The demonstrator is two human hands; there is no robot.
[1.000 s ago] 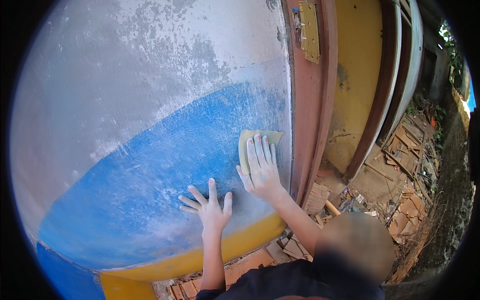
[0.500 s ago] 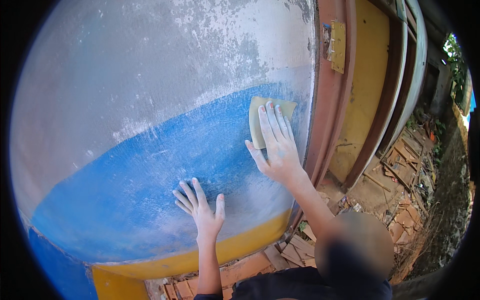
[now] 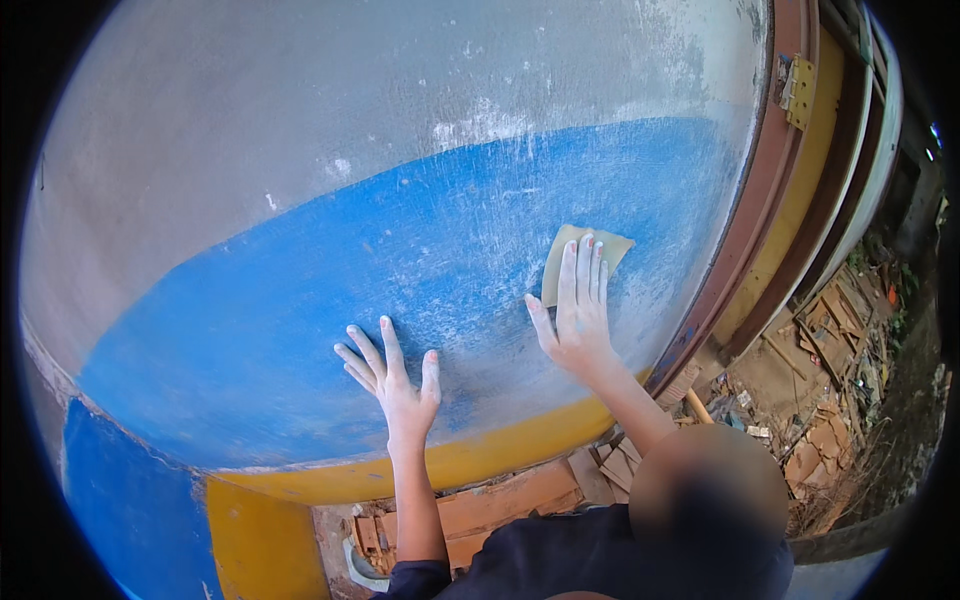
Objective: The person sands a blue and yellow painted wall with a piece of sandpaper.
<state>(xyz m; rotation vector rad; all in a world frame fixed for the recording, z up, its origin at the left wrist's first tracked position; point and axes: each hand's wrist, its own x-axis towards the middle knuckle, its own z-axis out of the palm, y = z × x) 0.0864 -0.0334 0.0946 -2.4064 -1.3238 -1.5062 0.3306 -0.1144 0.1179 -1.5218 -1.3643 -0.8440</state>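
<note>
Head view: a thin, beige, four-cornered sheet with a matte face [image 3: 556,266] lies against a painted wall with a broad blue band [image 3: 470,220], its top edge bowed and its right corner jutting out. The whitened right hand [image 3: 582,328] lies flat over it, fingers straight and close together, thumb out to the left. The whitened left hand [image 3: 407,397] is lower left at the blue paint, fingers spread, holding nothing. White scuffs mark the blue around the sheet.
</note>
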